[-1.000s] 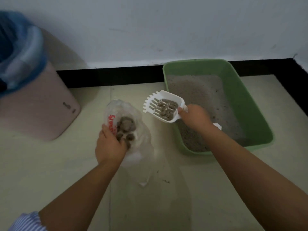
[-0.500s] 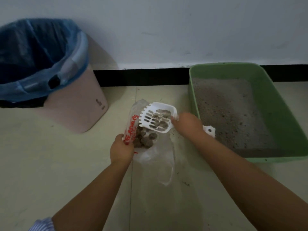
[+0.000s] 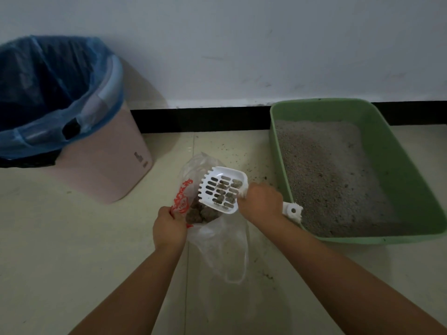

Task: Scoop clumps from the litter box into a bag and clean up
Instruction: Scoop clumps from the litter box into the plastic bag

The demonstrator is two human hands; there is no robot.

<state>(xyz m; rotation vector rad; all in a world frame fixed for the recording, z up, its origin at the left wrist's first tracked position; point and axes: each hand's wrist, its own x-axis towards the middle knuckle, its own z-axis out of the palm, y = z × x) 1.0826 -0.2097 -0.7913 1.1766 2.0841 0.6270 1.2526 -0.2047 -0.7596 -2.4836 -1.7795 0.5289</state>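
While the left hand (image 3: 169,229) pinches the limp plastic bag (image 3: 217,235) open by its rim on the floor, the right hand (image 3: 262,204) grips the stiff white scoop (image 3: 221,189) by its handle, clumps (image 3: 228,192) poised over the mouth; left of the litter box (image 3: 396,180).

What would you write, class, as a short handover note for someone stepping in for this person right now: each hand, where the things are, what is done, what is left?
Left hand grips the rim of the clear plastic bag, holding it open on the floor.
Right hand grips the handle of the white scoop, which hangs over the bag's mouth with clumps in it.
Litter box sits on the floor to the right.
Done: some clumps are already in the bag.
Left: tip this scoopful in, check the box for more, then clean up the litter grains scattered on the floor.
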